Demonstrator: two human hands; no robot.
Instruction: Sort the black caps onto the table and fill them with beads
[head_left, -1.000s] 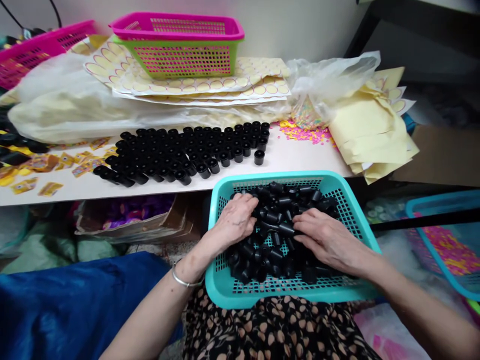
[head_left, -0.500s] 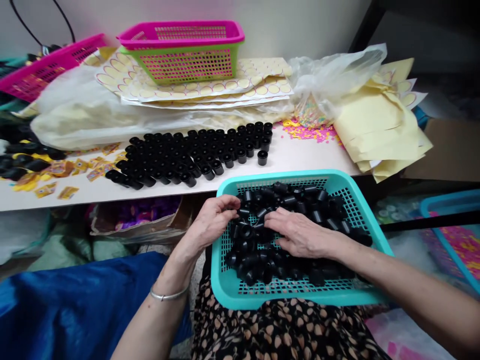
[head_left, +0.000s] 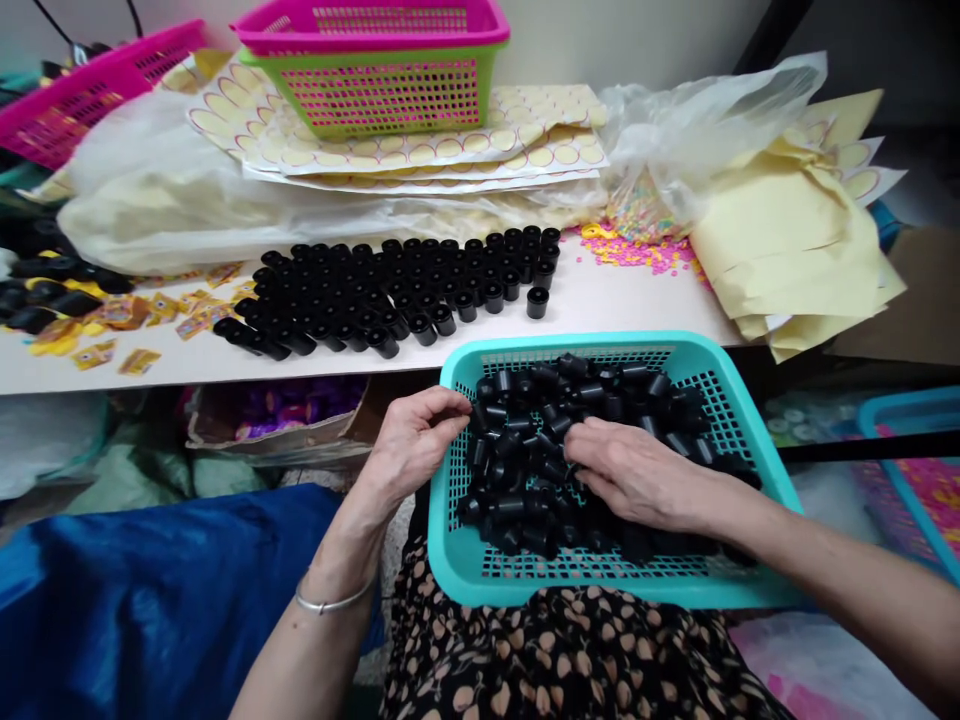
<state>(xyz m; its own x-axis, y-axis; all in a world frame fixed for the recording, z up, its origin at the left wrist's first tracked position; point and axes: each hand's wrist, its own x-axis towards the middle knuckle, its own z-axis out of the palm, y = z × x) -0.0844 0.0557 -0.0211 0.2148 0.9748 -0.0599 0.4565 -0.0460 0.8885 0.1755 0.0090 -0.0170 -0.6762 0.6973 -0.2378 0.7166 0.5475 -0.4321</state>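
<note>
A turquoise plastic basket [head_left: 442, 560] rests on my lap, holding a loose heap of small black plastic caps [head_left: 517, 510]. At its left rim, my left hand [head_left: 416, 435] is closed in a pinch, with a black cap at the fingertips. Deeper in the heap, my right hand [head_left: 630, 470] has its fingers curled down among the caps; whatever lies under those fingertips is hidden. On the table beyond, many similar caps stand upright in close rows [head_left: 360, 290], and a single cap [head_left: 537, 302] stands slightly apart at the right end.
Behind the rows lie plastic-wrapped sheets [head_left: 187, 220] and a pink-and-green basket [head_left: 390, 90]. Small yellow packets [head_left: 139, 361] lie at left, pink and yellow bits [head_left: 652, 257] at right near folded yellow paper [head_left: 795, 250]. Below the table edge sits a cardboard box [head_left: 262, 440] of purple items.
My right hand has shifted slightly right within the heap, and the caps around it have moved. My left hand stays pinched at the basket's left rim. The view has tilted slightly down.
</note>
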